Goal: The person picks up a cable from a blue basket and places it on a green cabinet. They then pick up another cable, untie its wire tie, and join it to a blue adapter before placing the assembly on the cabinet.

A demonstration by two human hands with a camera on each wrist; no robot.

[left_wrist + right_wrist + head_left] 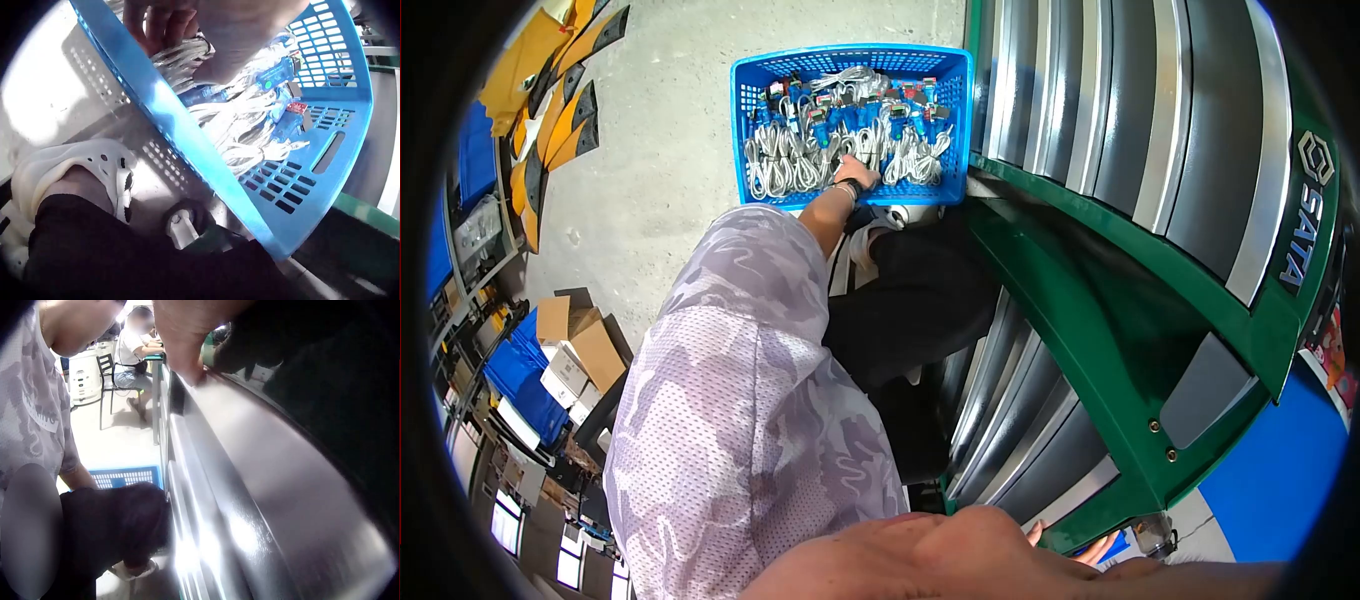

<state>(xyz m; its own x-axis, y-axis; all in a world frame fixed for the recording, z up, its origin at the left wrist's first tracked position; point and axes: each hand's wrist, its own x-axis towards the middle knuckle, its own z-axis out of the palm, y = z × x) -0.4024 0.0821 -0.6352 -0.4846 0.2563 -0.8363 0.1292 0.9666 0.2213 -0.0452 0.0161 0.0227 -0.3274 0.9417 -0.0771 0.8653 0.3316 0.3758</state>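
Note:
In the head view a blue plastic basket (752,62) holds several coiled white cables (772,165) with blue connectors. My left hand (858,172) reaches in over the basket's near side. In the left wrist view its fingers and thumb grip a coiled cable (181,59), pinched just inside the rim; part of the coil is hidden by the hand. My right hand (187,337) is at the upper edge of a green and grey SATA tool cabinet (269,462), thumb pressed against the edge. Its other fingers are mostly hidden; in the head view only fingertips (1095,549) show beside the green frame.
The cabinet's drawer fronts (1090,100) stand close along the basket's right side. A caster wheel (182,225) is below the basket by my white shoe (87,164). Open cardboard boxes (580,340) and yellow-black ramps (560,130) are to the left. Another person (134,350) sits farther off.

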